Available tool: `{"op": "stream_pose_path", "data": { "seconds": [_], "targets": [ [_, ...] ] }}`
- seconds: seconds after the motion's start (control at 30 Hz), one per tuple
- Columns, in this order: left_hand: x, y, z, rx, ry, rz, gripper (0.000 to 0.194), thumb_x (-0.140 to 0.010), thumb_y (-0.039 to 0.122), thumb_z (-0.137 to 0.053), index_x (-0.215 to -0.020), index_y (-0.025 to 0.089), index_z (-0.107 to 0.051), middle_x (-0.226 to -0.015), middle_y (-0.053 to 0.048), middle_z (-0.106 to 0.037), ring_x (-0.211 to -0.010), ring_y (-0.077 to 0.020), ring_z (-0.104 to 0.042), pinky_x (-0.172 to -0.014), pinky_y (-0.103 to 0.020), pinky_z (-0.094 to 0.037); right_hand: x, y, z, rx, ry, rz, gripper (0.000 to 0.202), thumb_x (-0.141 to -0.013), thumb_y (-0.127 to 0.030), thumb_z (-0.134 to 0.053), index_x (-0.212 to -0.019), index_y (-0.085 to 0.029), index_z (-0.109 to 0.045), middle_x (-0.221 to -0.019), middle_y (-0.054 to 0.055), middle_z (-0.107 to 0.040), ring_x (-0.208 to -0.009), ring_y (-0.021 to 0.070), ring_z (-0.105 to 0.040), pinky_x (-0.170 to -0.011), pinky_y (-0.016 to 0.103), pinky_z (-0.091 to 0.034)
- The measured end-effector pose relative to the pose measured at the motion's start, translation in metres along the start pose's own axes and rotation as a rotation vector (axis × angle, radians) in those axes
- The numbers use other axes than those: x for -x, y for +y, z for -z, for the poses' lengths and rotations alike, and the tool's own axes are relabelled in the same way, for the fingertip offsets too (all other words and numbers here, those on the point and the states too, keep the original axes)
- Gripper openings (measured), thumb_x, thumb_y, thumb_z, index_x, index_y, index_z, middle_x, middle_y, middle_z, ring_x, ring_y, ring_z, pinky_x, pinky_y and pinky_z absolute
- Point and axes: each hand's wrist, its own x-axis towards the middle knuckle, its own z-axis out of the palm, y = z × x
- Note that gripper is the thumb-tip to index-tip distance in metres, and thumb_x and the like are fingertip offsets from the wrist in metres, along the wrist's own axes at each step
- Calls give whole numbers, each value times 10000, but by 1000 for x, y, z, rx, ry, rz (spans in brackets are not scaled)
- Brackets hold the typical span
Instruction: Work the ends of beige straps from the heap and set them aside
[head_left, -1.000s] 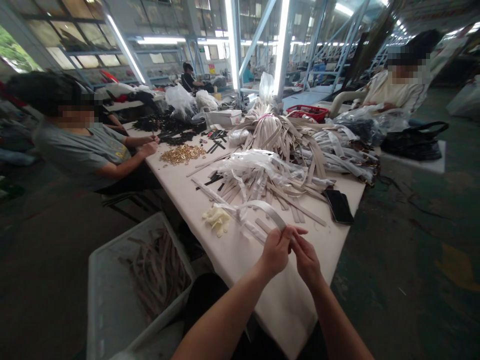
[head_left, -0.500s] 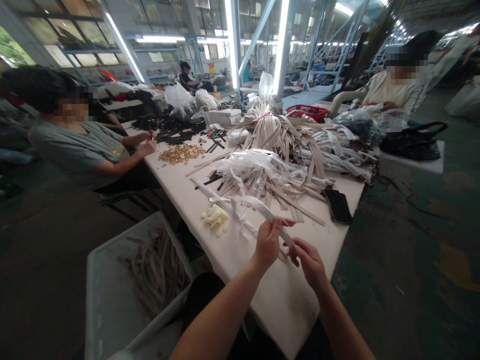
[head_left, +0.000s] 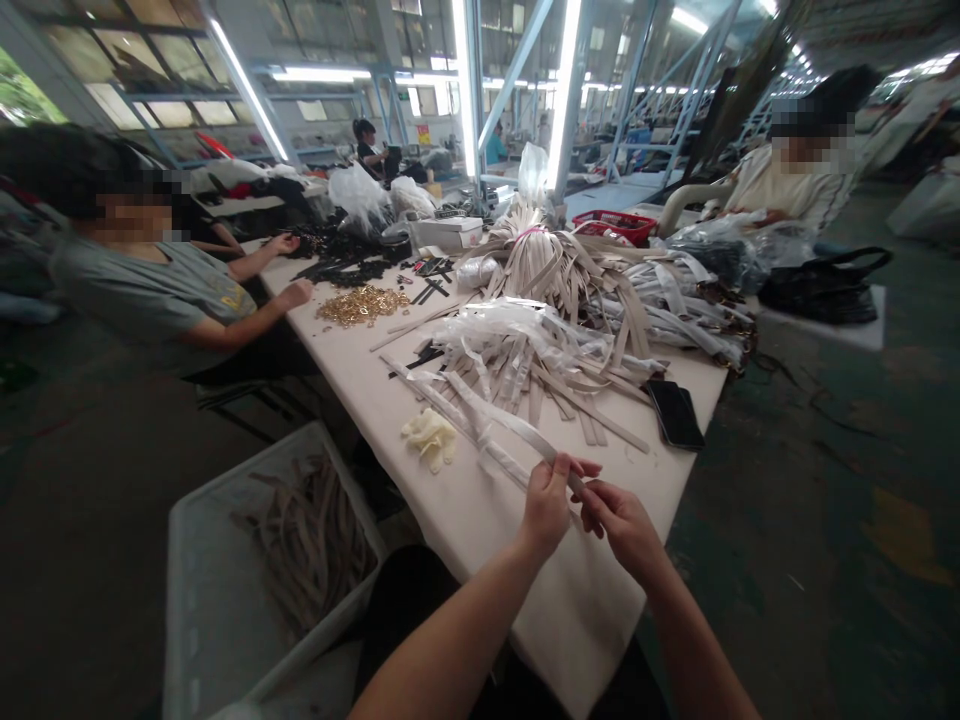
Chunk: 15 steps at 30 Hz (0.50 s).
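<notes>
A pale, narrow strap point(head_left: 525, 431) is held at the near end of the counter point(head_left: 574, 620). Its long axis runs obliquely, from the two hands away toward the far left, bowing slightly along its length. The left hand point(head_left: 547, 508) is the nearer to this long run and pinches the strap between thumb and fingers. The right hand point(head_left: 619, 518), just beside it on the near right, has its fingertips closed on the strap's near portion; whether an end projects within these fingers cannot be told. A film-wrapped strap point(head_left: 425, 389) lies on the counter to the left of the held one, roughly parallel to it. Beyond lies the heap of loose straps point(head_left: 536, 385), toward which the held strap's far part points leftward of centre. Crumpled cream-coloured pieces point(head_left: 429, 438) rest farther left, apart from both hands.
</notes>
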Motion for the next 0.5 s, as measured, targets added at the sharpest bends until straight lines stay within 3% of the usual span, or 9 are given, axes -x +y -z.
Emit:
{"op": "stream_pose_path", "data": {
  "seconds": [0.07, 0.2, 0.33, 0.43, 0.5],
  "targets": [
    [1, -1, 1, -22, -3, 2, 498, -921, 600, -493, -778, 139, -615, -923, -146, -734, -687, -160, -630, -573, -249, -478, 0, 4, -4, 1, 23, -8, 405, -922, -536, -568, -852, -151, -672, -572, 9, -569, -492, 126, -440, -484, 253, -341],
    [7, -11, 1, -48, -52, 86, 594, -916, 652, -445, -871, 107, -678, -719, -99, -687, -436, -111, -502, -395, -234, -386, -1, 11, -13, -88, 25, -13, 400, -936, -520, -557, -1020, -146, -672, -577, -11, -534, -497, 120, -414, -476, 245, -318],
    [13, -20, 3, -77, -91, 86, 601, -924, 611, -471, -983, 68, -723, -567, -47, -598, -401, -101, -465, -386, -222, -356, -2, 18, -15, -139, 41, -21, 417, -930, -505, -576, -1131, -146, -643, -584, -23, -515, -503, 118, -406, -473, 242, -313],
    [10, -16, 7, -15, -123, 143, 547, -892, 568, -559, -1092, 79, -699, -750, -98, -694, -448, -113, -523, -411, -234, -388, -1, 20, -11, -144, 43, -18, 382, -931, -507, -574, -1012, -145, -669, -584, -12, -527, -502, 119, -418, -475, 245, -322],
    [3, -10, 11, 92, -111, 177, 551, -854, 536, -632, -1203, 110, -638, -963, -146, -725, -607, -170, -641, -500, -259, -467, 0, 21, -7, -114, 33, -9, 376, -934, -508, -567, -904, -149, -674, -583, -2, -543, -502, 120, -431, -478, 247, -328]
  ]
}}
